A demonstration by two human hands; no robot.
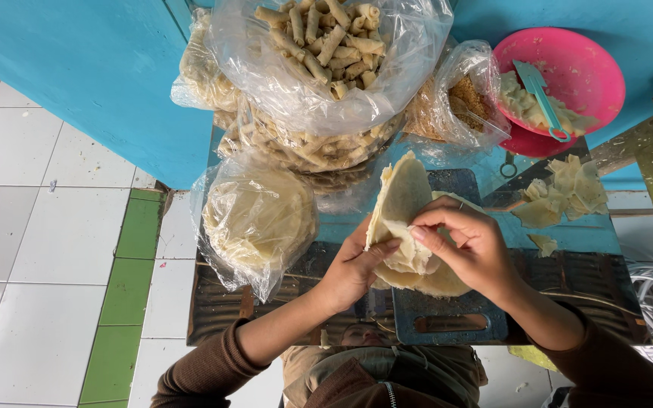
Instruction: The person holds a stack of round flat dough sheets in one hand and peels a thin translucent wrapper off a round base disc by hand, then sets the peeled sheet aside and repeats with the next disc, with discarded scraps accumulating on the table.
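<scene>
Head view: the left hand (pixel 353 268) and right hand (pixel 471 245) pinch a thin, floppy, pale round wrapper (pixel 402 200) at centre, fingers closed on its edge. At nine o'clock, a crinkly clear bag of wrappers (pixel 258 219); at one o'clock, a glossy pink bowl (pixel 591 68).

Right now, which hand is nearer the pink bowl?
Right. The right hand pinches the thin wrapper sheets below and left of the pink bowl; the left hand grips the same sheets farther left, so it lies farther from the bowl.
</scene>
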